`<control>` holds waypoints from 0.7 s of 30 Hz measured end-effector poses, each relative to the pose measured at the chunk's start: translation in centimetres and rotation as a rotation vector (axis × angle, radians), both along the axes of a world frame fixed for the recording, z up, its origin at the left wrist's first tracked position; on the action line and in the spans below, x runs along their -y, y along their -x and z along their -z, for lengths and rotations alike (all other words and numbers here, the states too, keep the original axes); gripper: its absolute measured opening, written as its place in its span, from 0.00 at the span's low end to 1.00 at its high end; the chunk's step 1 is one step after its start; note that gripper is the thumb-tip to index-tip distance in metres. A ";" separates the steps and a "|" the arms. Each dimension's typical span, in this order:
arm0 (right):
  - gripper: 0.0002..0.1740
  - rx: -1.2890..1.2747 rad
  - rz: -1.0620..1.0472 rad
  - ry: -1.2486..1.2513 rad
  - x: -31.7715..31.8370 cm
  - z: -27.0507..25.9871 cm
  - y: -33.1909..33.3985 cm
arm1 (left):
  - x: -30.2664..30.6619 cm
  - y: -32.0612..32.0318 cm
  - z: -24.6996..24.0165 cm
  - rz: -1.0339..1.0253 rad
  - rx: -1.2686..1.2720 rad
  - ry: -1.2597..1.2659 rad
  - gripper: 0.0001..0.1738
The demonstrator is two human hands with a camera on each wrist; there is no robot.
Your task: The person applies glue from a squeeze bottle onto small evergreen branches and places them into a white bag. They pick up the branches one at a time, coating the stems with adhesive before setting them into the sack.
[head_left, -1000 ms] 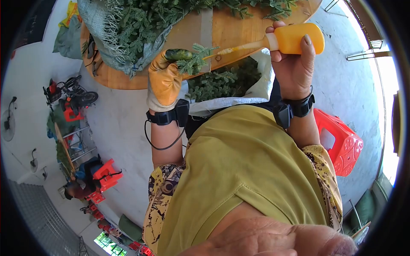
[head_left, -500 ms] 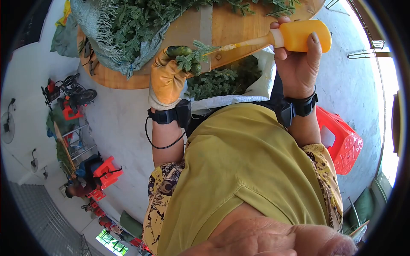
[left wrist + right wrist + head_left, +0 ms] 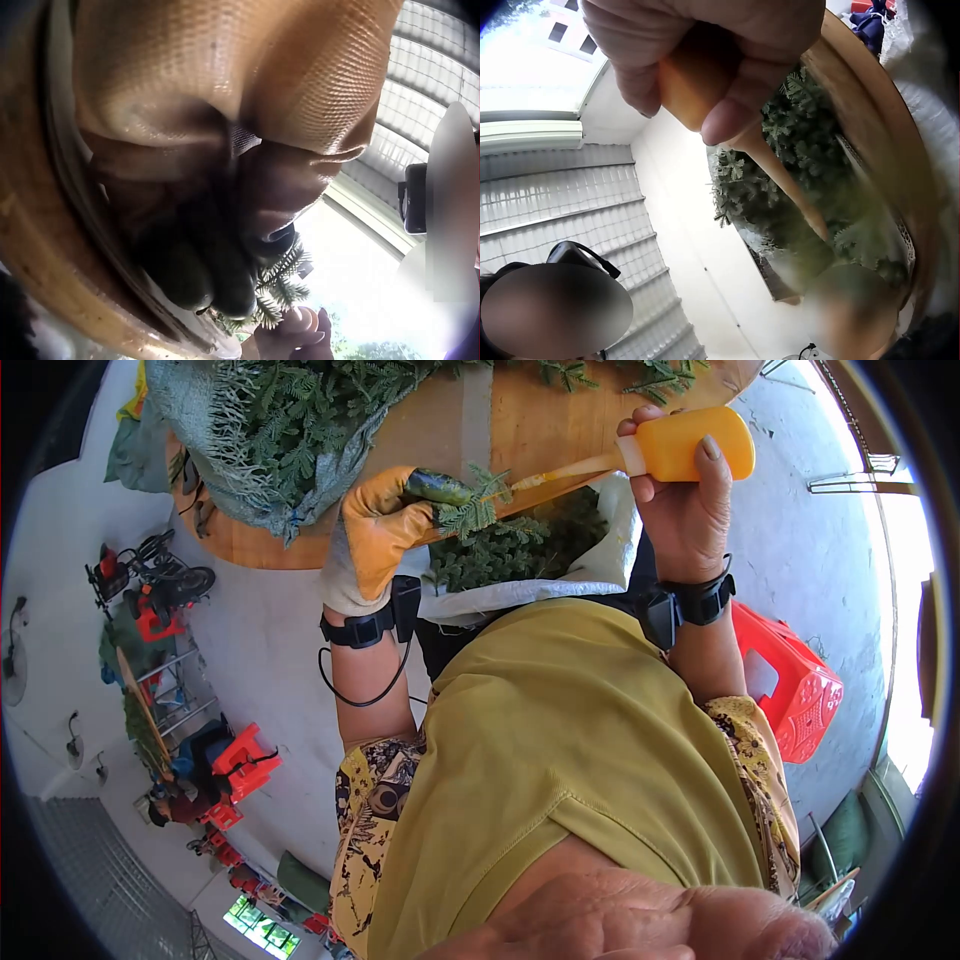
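My left hand [image 3: 383, 535] wears an orange rubber-coated glove with dark green fingertips. Between thumb and fingers it pinches a small fir sprig [image 3: 470, 513], whose needles also poke past the glove in the left wrist view. Bare and on the other side, my right hand [image 3: 687, 525] grips a yellow squeeze bottle [image 3: 695, 445] lying sideways in the air, thumb along its near side. Its long, smeared nozzle [image 3: 575, 468] points left, the tip right at the sprig's needles. In the right wrist view, fingers wrap the bottle [image 3: 694, 90] and the nozzle [image 3: 786, 180] slants downward.
A wooden table [image 3: 430, 435] bears a woven sack [image 3: 190, 435] and a heap of fir branches [image 3: 300, 420]. Below its edge, a white sack [image 3: 618, 565] holds more green sprigs. A red stool [image 3: 795, 685] stands right; a motorbike [image 3: 150, 575] is parked left.
The bottle swung slightly right, then back left. My left hand turned and lowered a little, so the sprig sits lower and further right. Earlier the nozzle tip reached further across the sprig.
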State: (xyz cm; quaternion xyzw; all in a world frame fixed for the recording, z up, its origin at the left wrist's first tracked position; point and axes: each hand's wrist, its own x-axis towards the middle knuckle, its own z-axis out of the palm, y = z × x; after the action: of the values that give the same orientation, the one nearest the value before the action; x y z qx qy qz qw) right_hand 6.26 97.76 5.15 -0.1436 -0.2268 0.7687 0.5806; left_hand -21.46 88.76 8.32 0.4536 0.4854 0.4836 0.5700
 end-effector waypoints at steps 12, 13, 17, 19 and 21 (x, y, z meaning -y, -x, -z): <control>0.21 0.009 -0.041 -0.006 0.3 -0.2 1.4 | -0.3 0.8 0.5 0.096 -0.004 -0.012 0.09; 0.21 0.009 -0.042 -0.006 0.4 -0.2 1.4 | -0.3 0.9 0.6 0.104 0.009 -0.016 0.09; 0.20 0.045 -0.045 -0.007 0.4 -0.1 1.4 | -0.3 1.1 1.2 0.097 0.088 -0.012 0.09; 0.20 0.046 -0.052 -0.009 0.3 0.0 1.4 | -0.4 1.2 1.3 0.121 0.069 -0.045 0.10; 0.20 0.045 -0.034 0.005 0.3 0.1 1.3 | -0.3 1.2 1.2 0.117 0.002 -0.049 0.10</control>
State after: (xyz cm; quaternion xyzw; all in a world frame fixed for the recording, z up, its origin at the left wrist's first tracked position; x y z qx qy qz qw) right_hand 4.95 97.48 5.08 -0.1581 -0.2404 0.7757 0.5618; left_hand -22.66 89.06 7.13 0.4943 0.4456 0.4616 0.5866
